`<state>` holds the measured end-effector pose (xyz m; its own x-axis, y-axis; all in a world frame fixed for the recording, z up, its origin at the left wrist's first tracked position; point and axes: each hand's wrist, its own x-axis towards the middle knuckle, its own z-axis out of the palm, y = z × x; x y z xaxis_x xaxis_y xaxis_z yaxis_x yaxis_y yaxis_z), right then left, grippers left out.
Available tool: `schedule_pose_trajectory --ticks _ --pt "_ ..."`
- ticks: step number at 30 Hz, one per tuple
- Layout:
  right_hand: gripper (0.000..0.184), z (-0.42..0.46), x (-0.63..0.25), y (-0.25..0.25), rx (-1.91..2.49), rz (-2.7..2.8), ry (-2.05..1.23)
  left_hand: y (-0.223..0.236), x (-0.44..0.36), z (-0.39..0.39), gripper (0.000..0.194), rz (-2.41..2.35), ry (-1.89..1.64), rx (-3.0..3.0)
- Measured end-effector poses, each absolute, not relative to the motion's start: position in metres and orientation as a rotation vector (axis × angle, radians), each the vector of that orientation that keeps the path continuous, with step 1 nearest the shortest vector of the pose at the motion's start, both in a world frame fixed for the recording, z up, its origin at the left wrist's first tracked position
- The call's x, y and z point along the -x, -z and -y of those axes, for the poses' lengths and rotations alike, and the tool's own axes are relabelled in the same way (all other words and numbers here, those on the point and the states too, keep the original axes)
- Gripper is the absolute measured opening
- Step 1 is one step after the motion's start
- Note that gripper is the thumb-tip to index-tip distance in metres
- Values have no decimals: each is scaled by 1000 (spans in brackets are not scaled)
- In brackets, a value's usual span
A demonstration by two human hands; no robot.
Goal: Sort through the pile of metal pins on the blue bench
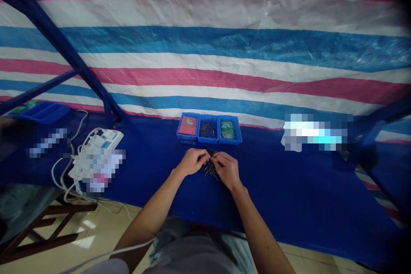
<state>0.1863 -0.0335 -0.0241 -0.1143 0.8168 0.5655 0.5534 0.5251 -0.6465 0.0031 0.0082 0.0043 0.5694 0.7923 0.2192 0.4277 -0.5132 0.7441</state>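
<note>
Lying in a loose heap on the blue tabletop [272, 192], small dark slender pieces [211, 171] sit between and partly under the two hands. Left hand [193, 161] and right hand [227, 168]: fingertips drawn together, nearly meeting over the heap — whether a piece is clamped between them is too small to tell. Both hands come in from opposite sides, probably so that the fingertips work close together above the heap.

Just beyond stand three blue plastic bins side by side: left bin [186, 138] with flat red contents, middle bin [208, 140] with similar dark pieces, right bin [231, 141] with green and pale ones. Placement likely keeps each kind separate and within short reach.

Edges: striped plastic sheet [205, 77] rises behind the bins; forearms cross the table's near edge. White power strip [111, 138] and tangled cables bound the left — wider room for moving lies rightward.
</note>
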Motion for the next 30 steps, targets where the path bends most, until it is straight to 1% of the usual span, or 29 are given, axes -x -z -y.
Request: schedule_pose_trajectory --ticks 4,6,16,24,30 --pt "26 34 -185 25 1135 1818 -331 -4 -3 -8 39 -981 -716 -2181" --pt "27 34 -184 24 1134 1820 -328 -5 -3 -8 41 -987 -720 -2188" --pt "19 35 -188 18 1198 1716 -408 -4 -6 -8 27 -1033 -791 -2153" --pt "14 33 -192 20 1258 1760 -404 -2 -7 -8 26 -1037 -807 -2172" --pt "16 34 -192 15 1268 1797 -390 -1 -7 -8 25 -1038 -818 -2171"
